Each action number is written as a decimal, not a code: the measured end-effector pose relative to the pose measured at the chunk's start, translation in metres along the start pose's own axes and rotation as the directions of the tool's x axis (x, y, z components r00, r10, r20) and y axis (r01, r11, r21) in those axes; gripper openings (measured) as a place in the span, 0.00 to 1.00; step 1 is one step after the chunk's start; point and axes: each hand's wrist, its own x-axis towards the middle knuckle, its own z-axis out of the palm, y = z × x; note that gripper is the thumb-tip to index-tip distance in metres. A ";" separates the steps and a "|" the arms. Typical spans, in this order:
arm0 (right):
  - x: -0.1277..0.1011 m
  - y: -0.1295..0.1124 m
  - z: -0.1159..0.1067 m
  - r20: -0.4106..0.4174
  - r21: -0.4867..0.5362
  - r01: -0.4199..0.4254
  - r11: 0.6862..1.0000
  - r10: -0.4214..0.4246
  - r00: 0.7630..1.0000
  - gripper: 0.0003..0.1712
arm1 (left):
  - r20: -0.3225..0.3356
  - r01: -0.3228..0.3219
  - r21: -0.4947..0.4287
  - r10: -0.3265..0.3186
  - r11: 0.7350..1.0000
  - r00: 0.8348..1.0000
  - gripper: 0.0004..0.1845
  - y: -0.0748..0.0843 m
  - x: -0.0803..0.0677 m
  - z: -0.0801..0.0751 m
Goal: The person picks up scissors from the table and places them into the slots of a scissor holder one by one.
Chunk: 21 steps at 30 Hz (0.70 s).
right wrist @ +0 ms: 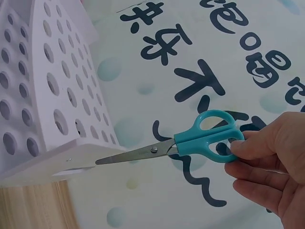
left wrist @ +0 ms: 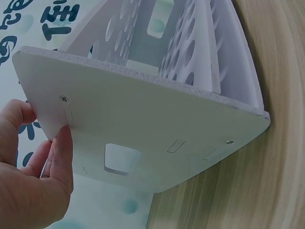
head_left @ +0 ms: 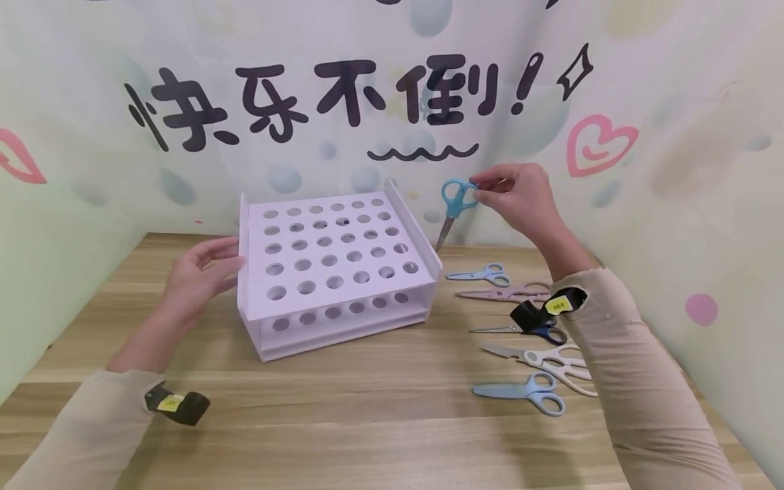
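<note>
A white rack (head_left: 331, 262) with rows of round holes stands on the table. My left hand (head_left: 205, 275) holds its left side panel (left wrist: 119, 114), the thumb lying on the panel's outer face and the other fingers at the edge, their tips partly hidden. My right hand (head_left: 520, 201) pinches one handle loop of the turquoise scissors (right wrist: 202, 138) between thumb and fingers. These scissors hang in the air with the blades (head_left: 444, 235) together and pointing down and left. In the head view their tip appears close to the rack's right side panel (head_left: 416, 228).
On the wooden table (head_left: 367, 429), right of the rack, lie light blue scissors (head_left: 484, 274), pink scissors (head_left: 502, 292), dark blue-handled scissors (head_left: 548, 332), white scissors (head_left: 545, 357) and another light blue pair (head_left: 520, 391). My right sleeve (head_left: 637, 367) partly covers some. Behind hangs a printed cloth (head_left: 275, 68).
</note>
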 end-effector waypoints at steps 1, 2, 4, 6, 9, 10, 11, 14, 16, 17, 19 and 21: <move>0.000 -0.001 0.000 -0.004 0.001 0.008 1.000 -0.008 1.000 0.11 | 0.000 0.000 0.001 0.000 1.000 1.000 0.15 0.000 0.000 0.001; 0.001 -0.002 -0.001 -0.007 0.000 0.014 1.000 -0.014 1.000 0.11 | 0.000 0.002 0.002 -0.002 1.000 1.000 0.16 0.000 0.001 0.001; 0.002 -0.005 -0.002 -0.009 -0.004 0.020 1.000 -0.020 1.000 0.11 | 0.003 0.004 0.000 -0.004 1.000 1.000 0.16 0.000 0.002 0.003; 0.004 -0.008 -0.002 -0.006 -0.011 0.025 1.000 -0.025 1.000 0.11 | 0.006 0.005 0.000 -0.005 1.000 1.000 0.16 -0.001 0.002 0.004; 0.007 -0.014 -0.002 0.011 -0.026 0.021 0.999 -0.021 1.000 0.12 | 0.003 0.007 0.012 -0.007 1.000 1.000 0.15 -0.002 0.002 0.004; 0.008 -0.016 -0.002 0.017 -0.035 0.023 0.999 -0.022 1.000 0.12 | 0.002 0.009 0.014 -0.009 1.000 1.000 0.15 -0.002 0.002 0.004; 0.009 -0.017 -0.002 0.023 -0.044 0.023 0.999 -0.022 0.999 0.12 | 0.003 0.010 0.017 -0.011 1.000 1.000 0.15 -0.002 0.002 0.004; 0.013 -0.024 -0.001 0.042 -0.071 0.038 0.997 -0.035 0.999 0.12 | -0.002 0.009 0.017 -0.009 1.000 1.000 0.15 -0.002 0.002 0.004; 0.015 -0.028 0.003 0.054 -0.075 0.053 0.996 -0.049 0.997 0.12 | -0.009 0.001 0.012 -0.001 1.000 1.000 0.14 -0.001 0.001 0.003; 0.016 -0.029 0.005 0.061 -0.072 0.060 0.996 -0.055 0.997 0.12 | -0.012 -0.004 0.007 0.005 1.000 1.000 0.14 -0.001 0.001 0.003; 0.019 -0.031 0.010 0.074 -0.064 0.068 0.996 -0.063 0.995 0.12 | -0.019 -0.012 0.002 0.012 1.000 1.000 0.13 -0.001 0.000 0.002; 0.020 -0.030 0.016 0.078 -0.048 0.068 0.997 -0.064 0.995 0.11 | -0.015 -0.013 0.006 0.013 1.000 1.000 0.13 -0.001 0.001 0.002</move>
